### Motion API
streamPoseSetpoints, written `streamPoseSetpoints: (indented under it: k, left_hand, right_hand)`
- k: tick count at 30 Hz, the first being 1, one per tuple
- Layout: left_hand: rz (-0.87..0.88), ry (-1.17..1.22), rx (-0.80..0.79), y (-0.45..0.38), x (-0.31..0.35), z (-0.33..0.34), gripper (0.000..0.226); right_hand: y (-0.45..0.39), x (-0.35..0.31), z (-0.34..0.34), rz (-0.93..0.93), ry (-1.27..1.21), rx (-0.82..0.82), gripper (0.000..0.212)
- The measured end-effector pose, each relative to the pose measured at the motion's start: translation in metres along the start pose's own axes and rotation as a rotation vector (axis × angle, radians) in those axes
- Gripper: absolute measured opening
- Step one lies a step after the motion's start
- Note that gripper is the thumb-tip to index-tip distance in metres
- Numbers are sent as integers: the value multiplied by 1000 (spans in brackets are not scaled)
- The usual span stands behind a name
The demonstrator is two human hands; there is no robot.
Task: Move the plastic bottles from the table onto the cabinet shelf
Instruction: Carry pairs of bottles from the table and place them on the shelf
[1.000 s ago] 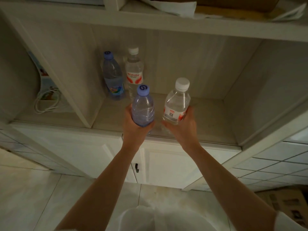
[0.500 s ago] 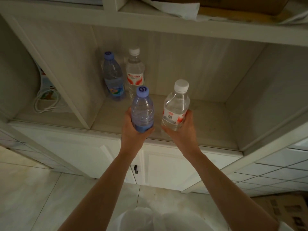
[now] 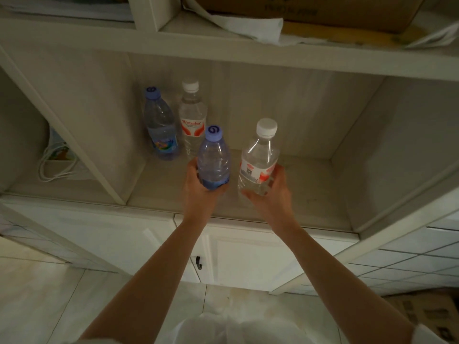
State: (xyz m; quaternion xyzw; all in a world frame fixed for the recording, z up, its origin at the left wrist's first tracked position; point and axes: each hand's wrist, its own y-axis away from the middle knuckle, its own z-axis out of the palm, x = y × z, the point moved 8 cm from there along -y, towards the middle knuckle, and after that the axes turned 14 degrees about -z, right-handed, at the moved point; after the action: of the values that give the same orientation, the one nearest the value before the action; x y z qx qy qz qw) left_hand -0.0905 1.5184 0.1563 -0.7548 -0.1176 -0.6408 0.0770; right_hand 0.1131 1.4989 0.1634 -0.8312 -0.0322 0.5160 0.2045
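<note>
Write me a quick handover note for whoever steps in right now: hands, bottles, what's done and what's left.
Left hand: grips the blue-capped bottle near its base.
Right hand: grips the white-capped bottle near its base.
Both bottles are upright over the front of the cabinet shelf; whether they touch it cannot be told.
Done: a blue bottle and a clear red-labelled bottle stand at the shelf's back left corner.
Left: set both held bottles down and let go. The table is out of view.

"Wahaha" on rear clear bottle (image 3: pixel 192 125) label
</note>
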Motion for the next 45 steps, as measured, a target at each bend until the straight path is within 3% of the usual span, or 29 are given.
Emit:
streamPoseSetpoints:
  k: [12, 29, 35, 41, 45]
  left_hand:
    - [51, -61, -45, -67, 16, 54, 78]
    - [64, -64, 6, -82, 4, 74, 90]
    - [-34, -101, -15, -77, -3, 71, 77]
    - [-31, -256, -20, -50, -13, 49, 50]
    - [-96, -178, -36, -24, -24, 30, 39]
  right_hand:
    - [-80, 25, -4, 54, 49, 125, 73]
    - [-93, 46, 0, 66, 101, 100, 84]
    - [-88, 42, 3, 105, 74, 78, 83]
    - [-60, 43, 0, 98, 239, 14, 58]
    - [-23, 41, 2, 149, 189, -8, 57]
